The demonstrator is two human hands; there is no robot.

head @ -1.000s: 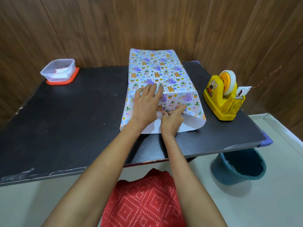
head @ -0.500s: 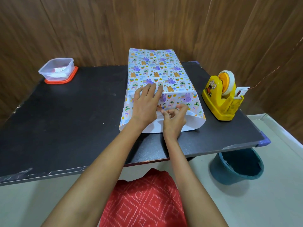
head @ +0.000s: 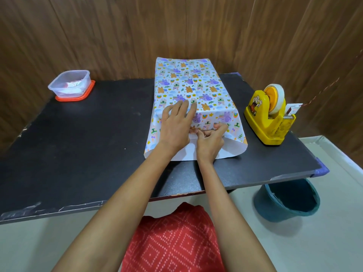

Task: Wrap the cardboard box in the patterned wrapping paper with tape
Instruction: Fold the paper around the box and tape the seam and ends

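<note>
The black table [head: 88, 144] stretches wide to the left of the patterned wrapping paper [head: 196, 81]. The paper wholly hides the cardboard box right of centre. Its far end reaches the table's far edge, and its white underside gapes at the near end. The left hand [head: 174, 126] presses flat on top, fingers straight. The right hand [head: 209, 143] pinches the near flap with curled fingers. A yellow tape dispenser [head: 267, 118] stands by the right edge.

**Wood-panelled corner with a black table**

Dark brown wood-panel walls [head: 98, 36] meet behind a matte black table [head: 78, 144] whose near edge is chipped. The floor [head: 294, 248] is pale. A teal bucket [head: 275, 211] stands on it below the table's near right corner.
</note>
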